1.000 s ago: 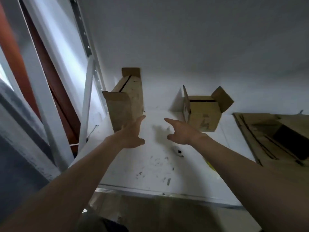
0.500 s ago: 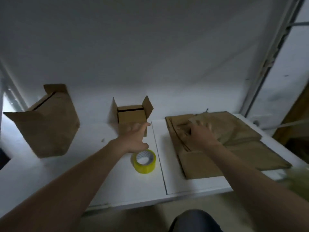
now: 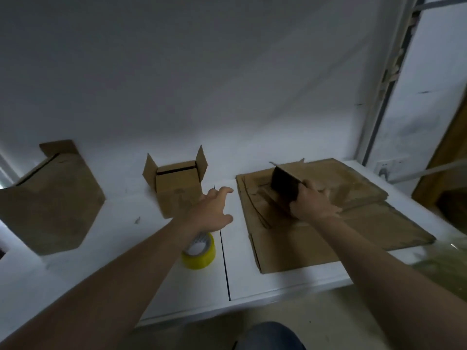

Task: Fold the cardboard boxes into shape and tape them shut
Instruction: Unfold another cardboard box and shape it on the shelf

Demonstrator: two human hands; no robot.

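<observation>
- Cardboard blank [image 3: 285, 185], gripped by the right hand [image 3: 312, 204], may drag lower sheets off the stack [image 3: 341, 236];
- left hand [image 3: 211, 210], spread and empty, may knock the tape roll [image 3: 201, 252] at lower centre.

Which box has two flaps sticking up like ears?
The small box in the middle, by the left hand: two side flaps stand up at its top. The big box lies tipped on its side, and the cardboard stack lies flat.
</observation>
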